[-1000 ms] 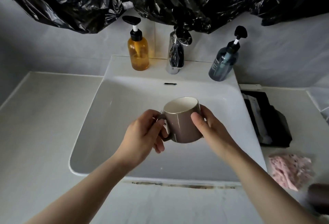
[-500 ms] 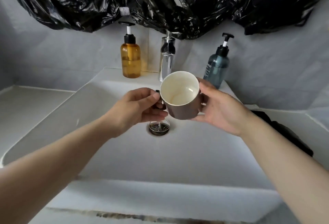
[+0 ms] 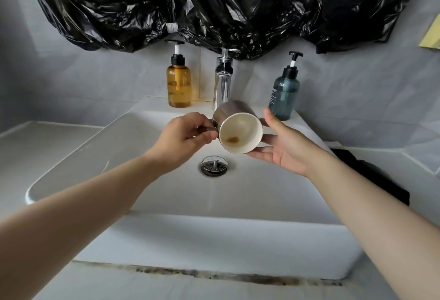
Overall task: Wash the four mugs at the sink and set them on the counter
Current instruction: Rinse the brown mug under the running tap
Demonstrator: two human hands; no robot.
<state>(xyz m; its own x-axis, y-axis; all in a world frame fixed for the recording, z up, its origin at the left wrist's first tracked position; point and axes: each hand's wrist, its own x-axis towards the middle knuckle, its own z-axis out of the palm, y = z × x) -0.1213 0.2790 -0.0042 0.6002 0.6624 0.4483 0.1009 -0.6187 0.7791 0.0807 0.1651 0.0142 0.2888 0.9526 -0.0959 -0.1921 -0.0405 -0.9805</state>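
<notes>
Over the sink (image 3: 142, 156), the mug (image 3: 238, 130) hangs tipped on its side, mouth toward us, a brown stain sitting inside. The left hand (image 3: 188, 137) pinches its handle; the right hand (image 3: 283, 149), fingers straight and spread, cradles it from beneath. It's just in front of the tap (image 3: 223, 78), above the drain (image 3: 213, 166), and no water shows. By my reckoning the wash is barely started: this mug unrinsed, three others out of view, none showing on the counter (image 3: 47, 147).
</notes>
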